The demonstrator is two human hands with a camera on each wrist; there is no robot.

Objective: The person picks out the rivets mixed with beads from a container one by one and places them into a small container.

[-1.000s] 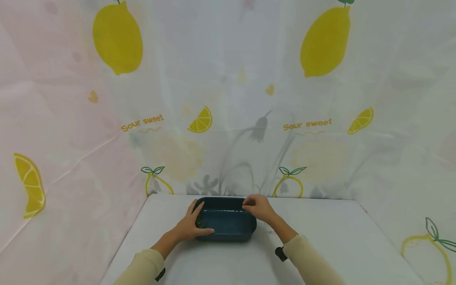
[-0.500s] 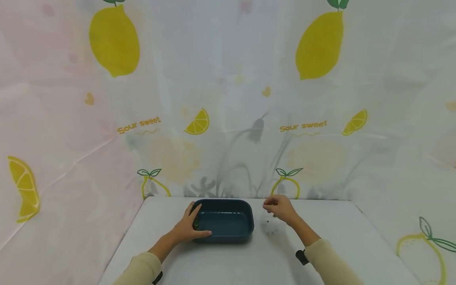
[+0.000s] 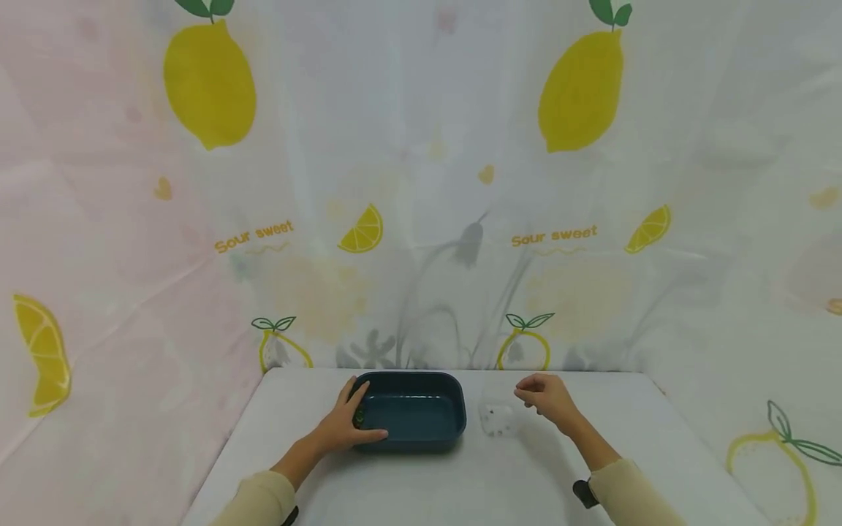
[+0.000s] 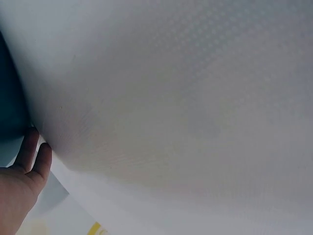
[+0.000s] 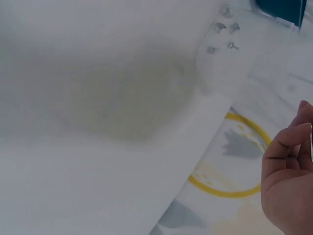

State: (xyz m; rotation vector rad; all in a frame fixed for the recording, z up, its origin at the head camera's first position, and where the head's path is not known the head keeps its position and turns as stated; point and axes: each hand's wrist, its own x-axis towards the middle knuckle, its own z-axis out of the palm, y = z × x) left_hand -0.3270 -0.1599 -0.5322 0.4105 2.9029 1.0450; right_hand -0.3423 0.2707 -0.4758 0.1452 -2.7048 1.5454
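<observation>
A dark teal rectangular dish (image 3: 414,437) with rounded corners stands near the far side of the white table. My left hand (image 3: 338,424) holds its left end, thumb along the front rim and fingers at the back-left corner. Small greenish marks (image 3: 359,417) show beside that hand, too small to identify. Right of the dish is a clear container (image 3: 498,421) with several small metal pieces (image 5: 232,46) low in it; they look like screws. My right hand (image 3: 549,400) is raised to the right of it, thumb and index drawn together. Anything between those fingertips is hidden.
The white table (image 3: 408,489) ends at a lemon-print cloth wall (image 3: 421,292) behind it. More cloth (image 3: 118,329) hangs at the sides. A black camera piece (image 3: 584,494) sits under my right wrist.
My right hand has moved rightward from over the dish's right end, past the clear container, which is now uncovered. The left hand stays on the dish. The head view has tilted slightly upward.
</observation>
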